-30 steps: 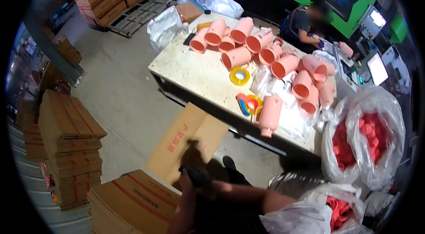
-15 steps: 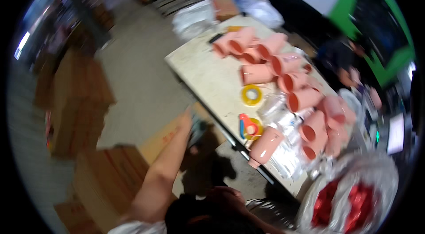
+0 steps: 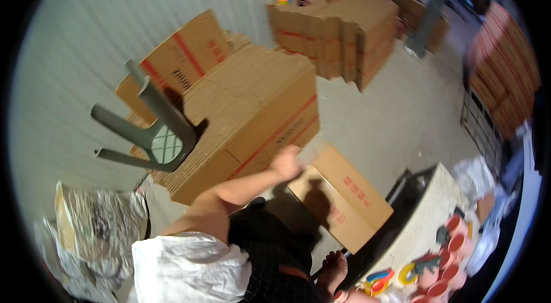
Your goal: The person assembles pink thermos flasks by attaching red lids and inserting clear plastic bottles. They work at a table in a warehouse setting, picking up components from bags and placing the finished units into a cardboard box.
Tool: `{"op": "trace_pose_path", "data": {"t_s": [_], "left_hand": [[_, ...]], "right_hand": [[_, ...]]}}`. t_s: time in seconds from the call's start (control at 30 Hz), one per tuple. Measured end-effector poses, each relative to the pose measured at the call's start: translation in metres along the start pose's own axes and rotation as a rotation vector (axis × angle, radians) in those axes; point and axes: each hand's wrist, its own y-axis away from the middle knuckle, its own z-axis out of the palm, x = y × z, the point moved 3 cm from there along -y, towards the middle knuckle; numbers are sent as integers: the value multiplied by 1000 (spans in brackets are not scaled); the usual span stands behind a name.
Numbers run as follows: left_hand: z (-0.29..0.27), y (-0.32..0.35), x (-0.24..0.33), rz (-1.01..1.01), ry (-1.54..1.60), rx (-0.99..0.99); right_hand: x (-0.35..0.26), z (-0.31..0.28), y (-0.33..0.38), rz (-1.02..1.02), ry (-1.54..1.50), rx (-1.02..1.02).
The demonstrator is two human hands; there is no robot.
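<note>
My left hand is closed at the near left edge of a brown cardboard box, its fingertips partly hidden and blurred. The box has red print and stands low, beside the table's side, with a shadow across it. Near the table's edge, my right hand is held low by my body, fingers a little bent and apart, with nothing visible in it.
A big stack of flattened cartons stands at the left with an upturned grey-green stool on it. Wrapped bundles lie at the lower left. The table bears pink cups, yellow tape and a grey-green cloth-like item.
My view has swung left from the table to the cartons. A grey-green item was beside my left hand; a similar one now lies on the table. My left hand remains by the box.
</note>
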Motion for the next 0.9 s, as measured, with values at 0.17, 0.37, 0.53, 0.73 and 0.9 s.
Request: {"op": "trace_pose_path", "data": {"t_s": [0.17,0.37,0.53,0.73,0.9], "left_hand": [[-227,77,-214,-471,-430,281],[-277,103,-335,-735,-579,-226],[-283,128,-375,-504,-658,-317],[-398,71,-297,-161,-559,-206],[-423,57,-222,42,-469,-329]], "right_hand": [[53,98,-9,110,62,-79],[99,272,16,135,317,-313],[106,301,63,12,299,-392],[139,243,100,-93,221,-184],[179,198,133,-225,51,-195]]}}
